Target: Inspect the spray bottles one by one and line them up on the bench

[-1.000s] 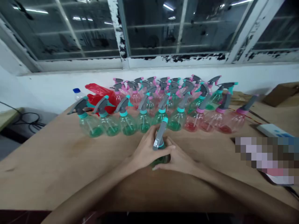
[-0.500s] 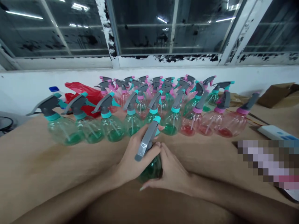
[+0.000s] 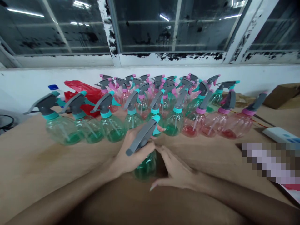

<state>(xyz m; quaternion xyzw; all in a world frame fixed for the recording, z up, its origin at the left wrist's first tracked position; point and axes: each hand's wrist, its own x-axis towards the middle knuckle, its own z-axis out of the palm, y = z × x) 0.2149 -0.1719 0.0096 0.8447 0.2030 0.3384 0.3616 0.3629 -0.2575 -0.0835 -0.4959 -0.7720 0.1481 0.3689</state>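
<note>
A green spray bottle [image 3: 145, 165] with a grey trigger head and teal collar stands on the wooden table [image 3: 47, 168] right in front of me. My left hand [image 3: 131, 153] is wrapped round its neck and trigger head, which tilts to the left. My right hand [image 3: 174, 170] lies just right of the bottle's body, fingers loosely curved, its fingertips near the bottle; contact is unclear.
Behind stand several rows of spray bottles, green ones [image 3: 112, 125] on the left and pink ones [image 3: 215, 125] on the right. A red plastic bag [image 3: 78, 90] and a blue-capped bottle [image 3: 54, 88] sit by the white wall. A white device [image 3: 281, 136] and cardboard box [image 3: 281, 93] lie at right.
The trigger head has swung further to the left in my left hand. My right hand has slipped off the bottle's side and drawn slightly away. The view has come closer to the table.
</note>
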